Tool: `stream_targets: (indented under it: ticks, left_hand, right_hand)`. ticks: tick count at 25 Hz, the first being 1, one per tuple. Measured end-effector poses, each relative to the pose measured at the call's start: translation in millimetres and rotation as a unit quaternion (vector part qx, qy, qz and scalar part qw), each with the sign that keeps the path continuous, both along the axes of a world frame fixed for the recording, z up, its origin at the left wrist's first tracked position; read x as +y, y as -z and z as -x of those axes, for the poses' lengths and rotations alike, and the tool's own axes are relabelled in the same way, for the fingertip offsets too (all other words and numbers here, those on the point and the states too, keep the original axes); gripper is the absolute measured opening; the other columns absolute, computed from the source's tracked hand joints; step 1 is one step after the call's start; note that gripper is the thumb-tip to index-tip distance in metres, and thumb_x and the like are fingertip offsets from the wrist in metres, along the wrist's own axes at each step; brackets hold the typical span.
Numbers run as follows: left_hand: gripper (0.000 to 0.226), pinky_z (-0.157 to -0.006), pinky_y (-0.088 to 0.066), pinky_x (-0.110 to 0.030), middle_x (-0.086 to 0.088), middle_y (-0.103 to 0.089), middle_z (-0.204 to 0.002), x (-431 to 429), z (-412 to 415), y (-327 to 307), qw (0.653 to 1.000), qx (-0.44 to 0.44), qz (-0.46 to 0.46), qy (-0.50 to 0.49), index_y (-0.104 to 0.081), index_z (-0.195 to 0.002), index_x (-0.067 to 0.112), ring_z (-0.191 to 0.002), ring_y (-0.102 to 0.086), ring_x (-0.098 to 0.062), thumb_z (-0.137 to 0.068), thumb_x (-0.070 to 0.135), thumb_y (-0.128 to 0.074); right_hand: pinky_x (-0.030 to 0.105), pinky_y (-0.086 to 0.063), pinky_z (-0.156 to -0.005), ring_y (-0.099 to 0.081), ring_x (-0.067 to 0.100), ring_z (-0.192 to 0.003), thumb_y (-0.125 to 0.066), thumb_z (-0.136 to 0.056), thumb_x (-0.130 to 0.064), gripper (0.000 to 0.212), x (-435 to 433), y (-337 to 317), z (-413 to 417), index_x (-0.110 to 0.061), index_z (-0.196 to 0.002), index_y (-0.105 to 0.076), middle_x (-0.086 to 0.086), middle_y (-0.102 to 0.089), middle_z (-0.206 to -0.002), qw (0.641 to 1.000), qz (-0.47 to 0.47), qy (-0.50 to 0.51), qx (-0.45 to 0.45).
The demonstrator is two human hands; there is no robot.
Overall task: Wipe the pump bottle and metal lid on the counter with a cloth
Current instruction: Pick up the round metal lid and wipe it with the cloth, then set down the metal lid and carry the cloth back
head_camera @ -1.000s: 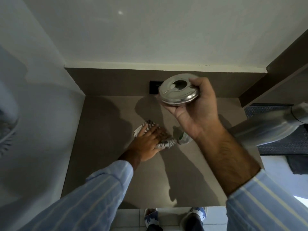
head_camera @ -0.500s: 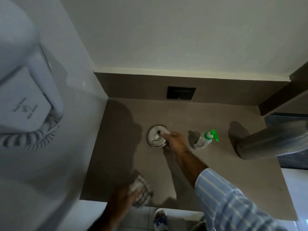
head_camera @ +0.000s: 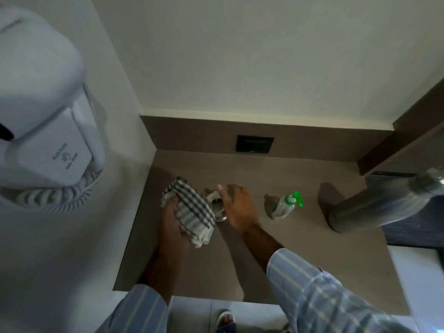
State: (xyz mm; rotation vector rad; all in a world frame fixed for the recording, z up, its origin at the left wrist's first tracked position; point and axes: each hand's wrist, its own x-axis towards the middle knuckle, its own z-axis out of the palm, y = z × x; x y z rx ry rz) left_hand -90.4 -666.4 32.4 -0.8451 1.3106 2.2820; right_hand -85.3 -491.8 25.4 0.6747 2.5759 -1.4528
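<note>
A round metal lid [head_camera: 217, 205] lies flat on the brown counter [head_camera: 300, 248], partly hidden by the cloth and my right hand. My left hand [head_camera: 171, 224] holds a checked grey-and-white cloth [head_camera: 192, 211] bunched over its palm, just left of the lid. My right hand [head_camera: 236, 207] hovers over the lid's right side with fingers spread and nothing in it. A small clear pump bottle [head_camera: 286, 206] with a green nozzle stands to the right, apart from both hands.
A white wall-mounted hair dryer [head_camera: 45, 121] with a coiled cord juts out at the left. A thick metal cylinder [head_camera: 379, 207] leans over the counter's right side. A black switch plate [head_camera: 255, 144] sits on the back splash. Feet in sandals show below the front edge.
My right hand set the lid down on the counter and let go. My left hand brought the cloth up from the counter's front edge to beside the lid.
</note>
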Motion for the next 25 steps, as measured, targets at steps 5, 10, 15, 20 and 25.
stream_targets:
  ticks: [5,10,15,20,25]
  left_hand:
    - [0.046,-0.094,-0.060,-0.048,-0.014,-0.077,-0.123,62.9,33.9,-94.3,0.983,0.119,-0.140,0.029,-0.069,-0.130,0.011,-0.110,-0.076,-0.028,-0.107,0.039,-0.040]
    - [0.034,-0.084,-0.063,-0.042,-0.013,-0.076,-0.119,145.4,44.1,-198.0,0.947,0.275,-0.150,0.067,-0.061,-0.135,0.005,-0.108,-0.075,-0.027,-0.101,0.008,-0.058]
    - [0.034,-0.070,-0.065,-0.038,-0.006,-0.082,-0.103,272.6,-0.7,-272.8,0.899,0.364,-0.050,0.238,-0.064,-0.124,0.005,-0.092,-0.081,-0.022,-0.091,0.000,-0.072]
    - [0.020,-0.085,-0.063,-0.043,-0.013,-0.080,-0.112,410.3,-86.2,-290.2,0.867,0.397,-0.056,0.295,-0.070,-0.118,0.007,-0.100,-0.077,-0.024,-0.102,0.014,-0.061]
    - [0.020,-0.085,-0.064,-0.039,-0.006,-0.082,-0.110,540.9,-164.3,-213.8,0.884,0.299,-0.058,0.354,-0.074,-0.116,0.015,-0.102,-0.079,-0.021,-0.104,0.019,-0.058]
  right_hand:
    - [0.032,-0.064,-0.076,-0.079,0.020,-0.089,-0.083,-0.082,-0.039,0.044,32.2,-133.6,-1.5,-0.008,-0.112,-0.077,0.008,-0.081,-0.103,0.919,0.394,0.015,-0.015]
    - [0.025,-0.045,-0.051,-0.057,0.021,-0.054,-0.071,-0.086,-0.006,0.015,139.1,-259.1,-32.1,-0.013,-0.073,-0.070,0.010,-0.061,-0.071,0.913,0.373,0.111,0.121]
    - [0.040,-0.059,-0.076,-0.068,0.029,-0.092,-0.064,-0.093,-0.012,0.015,265.0,-334.6,-97.9,-0.012,-0.108,-0.067,0.013,-0.070,-0.100,0.876,0.372,0.209,0.224]
    - [0.033,-0.058,-0.068,-0.071,0.022,-0.083,-0.071,-0.095,-0.015,0.019,402.0,-340.6,-190.3,-0.007,-0.112,-0.070,0.016,-0.074,-0.103,0.895,0.244,0.251,0.276]
    - [0.035,-0.060,-0.075,-0.073,0.030,-0.095,-0.079,-0.086,-0.008,0.035,537.7,-270.7,-267.5,0.002,-0.119,-0.072,0.021,-0.077,-0.114,0.908,0.216,0.298,0.199]
